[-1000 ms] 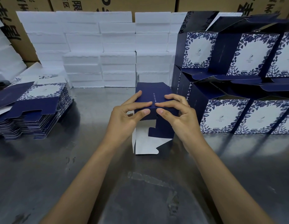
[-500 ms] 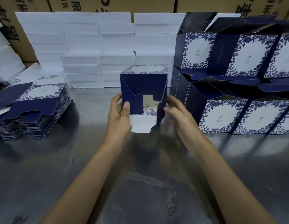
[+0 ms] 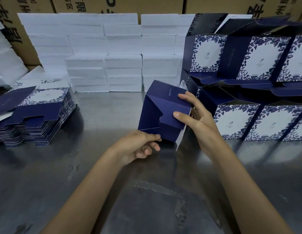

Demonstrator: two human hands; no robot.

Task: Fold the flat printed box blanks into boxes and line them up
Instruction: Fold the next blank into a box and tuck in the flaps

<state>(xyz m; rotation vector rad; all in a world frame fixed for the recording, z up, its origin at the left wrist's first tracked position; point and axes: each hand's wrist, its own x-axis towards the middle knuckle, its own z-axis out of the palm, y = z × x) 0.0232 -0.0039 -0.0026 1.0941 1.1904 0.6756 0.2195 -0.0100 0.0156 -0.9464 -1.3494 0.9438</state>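
The right hand [image 3: 196, 119] holds the box [image 3: 163, 114] at frame centre: its thumb presses on the near navy flap and its fingers curl over the box's upper right edge. The left hand [image 3: 138, 146] sits just below, its thumb and forefinger pinching the box's lower near corner, the other fingers loosely curled under. The box is tilted, its folded bottom panels facing the camera and its long axis running from lower right toward upper left. A white-backed flap hangs loose at its lower right. The row of boxes [image 3: 258, 122] lies just right of the right hand, which is therefore nearer for placing. The blanks [image 3: 33, 112] sit well apart at the left edge.
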